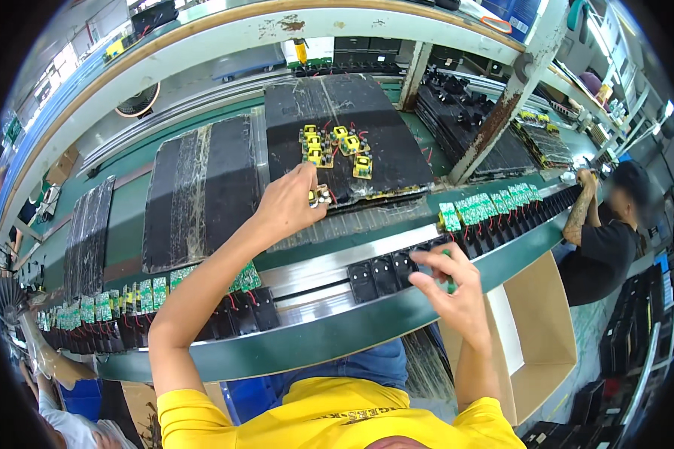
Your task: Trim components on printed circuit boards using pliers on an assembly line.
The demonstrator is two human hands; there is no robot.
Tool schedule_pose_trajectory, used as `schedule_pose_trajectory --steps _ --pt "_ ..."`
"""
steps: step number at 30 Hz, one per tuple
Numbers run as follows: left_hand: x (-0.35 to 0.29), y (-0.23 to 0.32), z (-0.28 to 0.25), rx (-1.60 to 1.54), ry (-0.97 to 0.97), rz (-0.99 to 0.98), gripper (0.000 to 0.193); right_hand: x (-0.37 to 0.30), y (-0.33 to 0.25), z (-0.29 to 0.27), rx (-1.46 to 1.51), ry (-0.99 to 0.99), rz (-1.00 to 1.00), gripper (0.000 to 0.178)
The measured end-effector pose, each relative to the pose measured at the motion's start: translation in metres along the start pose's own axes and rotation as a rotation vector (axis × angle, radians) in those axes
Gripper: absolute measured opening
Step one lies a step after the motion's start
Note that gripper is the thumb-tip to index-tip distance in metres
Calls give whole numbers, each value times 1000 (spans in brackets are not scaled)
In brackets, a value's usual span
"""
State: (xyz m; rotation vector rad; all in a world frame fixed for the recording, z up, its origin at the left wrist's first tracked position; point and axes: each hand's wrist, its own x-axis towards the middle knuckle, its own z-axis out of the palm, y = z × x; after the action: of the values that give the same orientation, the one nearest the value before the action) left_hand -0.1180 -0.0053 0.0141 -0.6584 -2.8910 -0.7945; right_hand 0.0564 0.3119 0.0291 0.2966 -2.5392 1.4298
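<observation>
My left hand (290,202) reaches over a black mat and is closed on a small circuit board (320,196) with pale and yellow parts. Just beyond it, several loose circuit boards with yellow transformers (343,141) lie in a cluster on the mat. My right hand (457,292) hovers at the near side of the line, its thumb and forefinger apart. Something slim and green (450,285) shows between its curled fingers; its kind is unclear. Beside those fingertips stand black plastic cases (383,275) in a row on the metal rail.
Green boards wired to black cases line the rail to the left (159,292) and right (494,203). A rusty post (494,127) rises beyond my right hand. An open cardboard box (539,337) sits below the bench edge. A co-worker (610,232) works at far right.
</observation>
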Motion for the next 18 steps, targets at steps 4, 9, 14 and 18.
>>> schedule_pose_trajectory --steps 4,9,14,18 --pt "-38 44 3 -621 -109 73 54 8 -6 34 0 120 -187 52" --pt "-106 84 -5 -860 -146 178 52 6 -17 54 95 -5 -319 41" --pt "-135 84 -12 -830 -249 142 49 -2 -12 63 234 -48 -421 26" --pt "-146 78 -8 -937 -409 115 41 -3 -5 68 443 36 -319 17"
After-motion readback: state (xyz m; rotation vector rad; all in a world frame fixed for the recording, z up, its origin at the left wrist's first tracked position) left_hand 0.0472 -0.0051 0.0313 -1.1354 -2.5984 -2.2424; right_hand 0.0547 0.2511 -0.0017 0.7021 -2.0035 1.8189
